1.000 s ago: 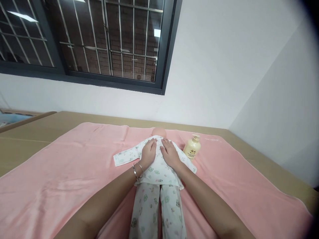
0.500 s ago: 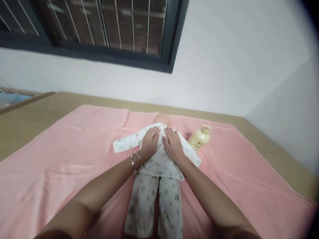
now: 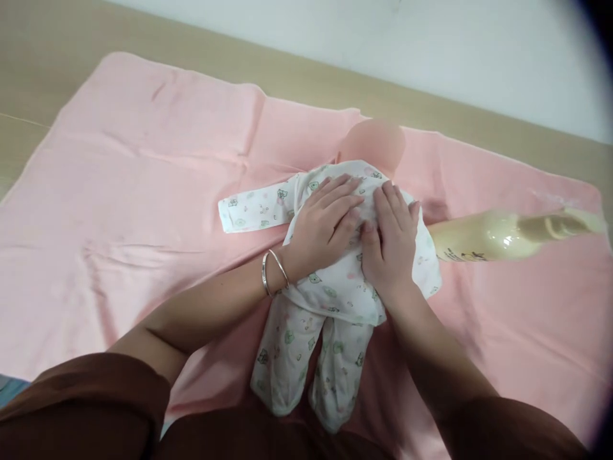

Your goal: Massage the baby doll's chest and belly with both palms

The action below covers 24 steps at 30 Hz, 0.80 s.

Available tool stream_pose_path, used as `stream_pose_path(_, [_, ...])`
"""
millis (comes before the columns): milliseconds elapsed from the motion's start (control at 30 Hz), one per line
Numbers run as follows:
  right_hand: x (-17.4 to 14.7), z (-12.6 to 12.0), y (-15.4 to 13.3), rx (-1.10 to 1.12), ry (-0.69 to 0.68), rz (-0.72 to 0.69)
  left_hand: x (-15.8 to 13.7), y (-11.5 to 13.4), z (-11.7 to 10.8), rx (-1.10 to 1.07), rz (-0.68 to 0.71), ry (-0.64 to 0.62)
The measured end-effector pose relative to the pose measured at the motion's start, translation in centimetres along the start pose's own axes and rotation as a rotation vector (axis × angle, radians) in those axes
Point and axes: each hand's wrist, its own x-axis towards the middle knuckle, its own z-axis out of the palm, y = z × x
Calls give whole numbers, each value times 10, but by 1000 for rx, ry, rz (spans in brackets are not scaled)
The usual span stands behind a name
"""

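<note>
A baby doll lies on the pink blanket, its smooth head [image 3: 371, 144] toward the wall; the head is blurred. It wears a white printed top [image 3: 335, 291] and matching trousers [image 3: 287, 364]. One sleeve stretches out to the left. My left hand [image 3: 325, 223] rests flat on the upper part of the top, fingers extended, two thin bangles at the wrist. Beside it my right hand [image 3: 393, 236] also lies flat on the cloth, thumb apart from the fingers. Neither hand grasps anything. The cloth under both palms is hidden.
A pale yellow pump bottle [image 3: 502, 236] stands close to the doll's right-hand side in the picture, near my right hand. The pink blanket [image 3: 158, 153] has creases and covers much of the wooden surface [image 3: 230, 48]. A white wall [image 3: 479, 57] rises behind.
My view has tilted down and come closer, so the window has left the picture and the bottle looks stretched. Both hands still lie on the doll's top.
</note>
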Motion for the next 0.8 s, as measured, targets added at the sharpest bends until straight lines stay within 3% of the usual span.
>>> stream_pose_path(400, [-1, -2, -3, -60, -45, 31, 2, 0, -2, 8, -79, -63])
stream_pose_path(800, [-1, 1, -4, -42, 4, 34, 4, -1, 3, 21, 64, 67])
